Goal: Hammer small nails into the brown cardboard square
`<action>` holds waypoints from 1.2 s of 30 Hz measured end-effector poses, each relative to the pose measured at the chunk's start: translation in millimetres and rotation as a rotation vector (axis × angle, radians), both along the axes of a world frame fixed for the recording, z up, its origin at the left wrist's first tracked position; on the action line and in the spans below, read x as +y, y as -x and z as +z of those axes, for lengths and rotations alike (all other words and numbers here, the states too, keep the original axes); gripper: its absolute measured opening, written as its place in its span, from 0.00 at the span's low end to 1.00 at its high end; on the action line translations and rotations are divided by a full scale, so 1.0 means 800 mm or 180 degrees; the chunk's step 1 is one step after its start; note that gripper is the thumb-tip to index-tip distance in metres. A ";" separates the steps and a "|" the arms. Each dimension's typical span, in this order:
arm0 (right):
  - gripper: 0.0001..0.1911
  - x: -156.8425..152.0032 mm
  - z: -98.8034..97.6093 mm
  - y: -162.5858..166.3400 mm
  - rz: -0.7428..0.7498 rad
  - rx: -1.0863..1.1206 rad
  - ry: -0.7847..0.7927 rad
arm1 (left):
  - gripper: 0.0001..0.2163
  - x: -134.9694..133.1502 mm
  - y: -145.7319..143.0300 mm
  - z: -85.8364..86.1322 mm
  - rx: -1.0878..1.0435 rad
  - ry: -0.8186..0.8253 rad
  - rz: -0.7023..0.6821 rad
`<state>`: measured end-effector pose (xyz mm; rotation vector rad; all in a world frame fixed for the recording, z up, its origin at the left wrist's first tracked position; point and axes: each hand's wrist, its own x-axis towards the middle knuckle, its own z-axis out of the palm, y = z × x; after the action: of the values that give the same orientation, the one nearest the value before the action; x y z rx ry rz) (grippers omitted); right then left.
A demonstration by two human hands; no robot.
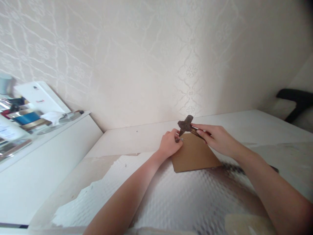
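Note:
In my right hand (pixel 212 137) is a hammer with a dark, rusty-looking head (pixel 186 124), gripped by its handle. The head is tilted and sits just above the fingers of my left hand (pixel 170 143). Those fingers are closed at the far left edge of a brown cardboard sheet (pixel 197 156), around something small and dark that I cannot make out. Small grey specks show on the cardboard beside the fingertips. The sheet lies flat on a silvery, quilted-looking covering (pixel 186 199).
The covering lies on a pale worktop (pixel 132 133) against a patterned wall. At left a white cabinet (pixel 53 156) carries a white box (pixel 44 98), a blue roll (pixel 28 118) and other clutter. A black curved part (pixel 297 98) stands at far right. Something dark lies under my right forearm.

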<state>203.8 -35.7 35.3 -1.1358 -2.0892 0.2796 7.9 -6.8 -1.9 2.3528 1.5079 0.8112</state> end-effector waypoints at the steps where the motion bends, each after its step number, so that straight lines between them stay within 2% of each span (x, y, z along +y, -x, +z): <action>1: 0.21 0.000 0.000 0.000 0.0003 -0.0002 -0.0001 | 0.09 0.000 0.000 0.000 0.0015 0.0002 -0.0006; 36: 0.20 -0.001 0.002 0.001 0.0016 -0.0006 0.0040 | 0.08 -0.001 -0.001 0.002 0.0083 0.0034 -0.0004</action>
<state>203.4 -36.5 37.0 -1.1386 -2.0949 0.2945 8.6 -7.7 -0.1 2.3653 1.5171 0.7735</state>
